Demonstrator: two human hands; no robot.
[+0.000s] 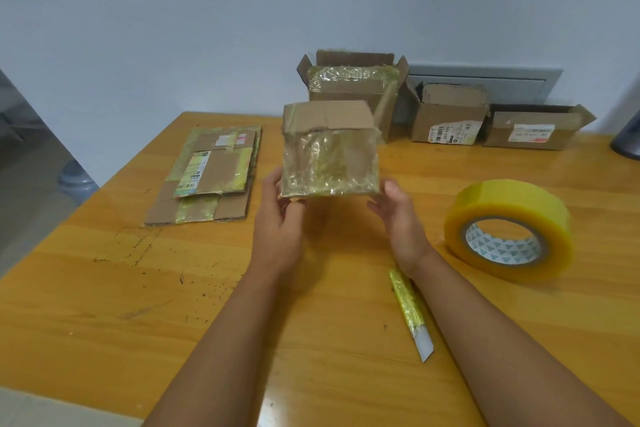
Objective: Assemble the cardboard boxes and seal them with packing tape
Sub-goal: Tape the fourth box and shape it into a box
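Observation:
I hold a small cardboard box (329,149) above the middle of the wooden table (104,288). Its near face is covered in wrinkled yellowish tape and its top flaps are folded over. My left hand (278,218) grips its lower left corner, fingers tucked under it. My right hand (398,211) touches the lower right corner with its thumb up along the edge. A big roll of yellow packing tape (509,229) lies on the table to the right. A tape-wrapped utility knife (410,312) lies beside my right forearm.
A stack of flattened taped boxes (211,173) lies at the left. Three open assembled boxes (353,87) (446,114) (533,128) stand along the wall at the back right. A dark object (628,135) sits at the far right edge.

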